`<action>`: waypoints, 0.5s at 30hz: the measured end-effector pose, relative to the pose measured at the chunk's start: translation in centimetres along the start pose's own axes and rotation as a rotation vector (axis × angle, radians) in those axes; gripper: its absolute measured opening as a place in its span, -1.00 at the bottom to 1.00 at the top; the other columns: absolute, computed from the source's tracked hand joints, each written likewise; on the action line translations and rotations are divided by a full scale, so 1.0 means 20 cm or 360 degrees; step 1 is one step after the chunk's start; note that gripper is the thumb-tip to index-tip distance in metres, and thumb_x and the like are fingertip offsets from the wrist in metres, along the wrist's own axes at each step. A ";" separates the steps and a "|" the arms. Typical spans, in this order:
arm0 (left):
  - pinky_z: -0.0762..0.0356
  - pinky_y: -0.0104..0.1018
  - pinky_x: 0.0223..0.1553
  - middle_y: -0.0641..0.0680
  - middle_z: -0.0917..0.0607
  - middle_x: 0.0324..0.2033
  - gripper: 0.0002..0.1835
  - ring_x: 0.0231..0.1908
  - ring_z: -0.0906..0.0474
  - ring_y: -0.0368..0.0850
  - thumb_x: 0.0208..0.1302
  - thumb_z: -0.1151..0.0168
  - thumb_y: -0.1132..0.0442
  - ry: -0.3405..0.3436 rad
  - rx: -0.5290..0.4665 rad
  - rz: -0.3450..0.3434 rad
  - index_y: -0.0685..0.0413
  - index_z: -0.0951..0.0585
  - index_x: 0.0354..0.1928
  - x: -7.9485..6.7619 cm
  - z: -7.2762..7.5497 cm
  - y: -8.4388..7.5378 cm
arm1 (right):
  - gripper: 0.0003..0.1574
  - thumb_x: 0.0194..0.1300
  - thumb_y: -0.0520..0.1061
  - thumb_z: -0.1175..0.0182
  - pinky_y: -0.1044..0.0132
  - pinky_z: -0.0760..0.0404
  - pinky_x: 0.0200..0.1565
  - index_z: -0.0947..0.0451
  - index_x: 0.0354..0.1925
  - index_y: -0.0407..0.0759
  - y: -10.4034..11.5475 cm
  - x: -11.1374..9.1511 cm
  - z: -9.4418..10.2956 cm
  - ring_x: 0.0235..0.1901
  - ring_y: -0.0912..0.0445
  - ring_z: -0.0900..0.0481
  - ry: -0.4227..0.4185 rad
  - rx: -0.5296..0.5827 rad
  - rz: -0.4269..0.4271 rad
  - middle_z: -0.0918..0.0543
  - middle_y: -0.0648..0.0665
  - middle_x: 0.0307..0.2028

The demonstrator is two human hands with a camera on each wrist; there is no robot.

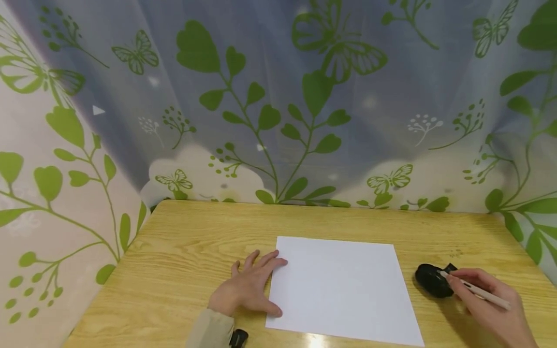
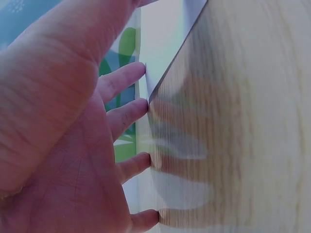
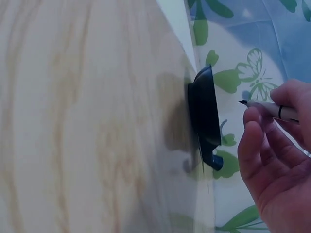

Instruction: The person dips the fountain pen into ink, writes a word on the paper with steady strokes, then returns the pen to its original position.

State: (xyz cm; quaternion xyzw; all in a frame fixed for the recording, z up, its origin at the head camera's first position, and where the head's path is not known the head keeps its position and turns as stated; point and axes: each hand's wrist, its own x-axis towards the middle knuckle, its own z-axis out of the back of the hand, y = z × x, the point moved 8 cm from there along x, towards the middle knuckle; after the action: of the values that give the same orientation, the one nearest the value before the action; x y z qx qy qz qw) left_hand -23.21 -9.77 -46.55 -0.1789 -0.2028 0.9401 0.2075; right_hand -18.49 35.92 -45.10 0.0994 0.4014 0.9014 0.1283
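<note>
A blank white sheet of paper lies on the wooden table. My left hand rests at its left edge with fingers spread; the thumb and index finger reach onto the sheet. In the left wrist view, fingertips of the left hand touch the tabletop along the paper's edge. My right hand pinches a pale-barrelled pen above a small black oval dish-like object. The right wrist view shows the pen's dark pointed tip apart from the black object.
The light wood table ends at the back and sides against a curtain printed with green leaves and butterflies. Small dark specks mark the wood behind the black object. A black band piece sits at my left sleeve.
</note>
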 end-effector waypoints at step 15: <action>0.10 0.71 0.29 -0.04 -0.11 0.61 0.03 0.58 0.11 0.37 -0.16 -0.65 -0.20 -0.0014 -0.0034 0.0023 -0.26 -0.35 0.41 0.00 0.00 0.01 | -0.68 0.36 0.00 -0.36 0.26 -0.67 -0.51 -0.65 -0.02 -0.15 0.08 -0.02 -0.05 -0.47 0.15 -0.70 0.0030 0.0416 -0.0074 -0.76 0.26 -0.41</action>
State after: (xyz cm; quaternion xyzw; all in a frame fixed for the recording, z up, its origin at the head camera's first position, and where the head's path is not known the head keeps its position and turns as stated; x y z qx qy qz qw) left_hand -23.19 -9.94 -46.71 -0.1783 -0.2125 0.9401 0.1980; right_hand -18.60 34.04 -44.57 0.0974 0.5189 0.8391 0.1314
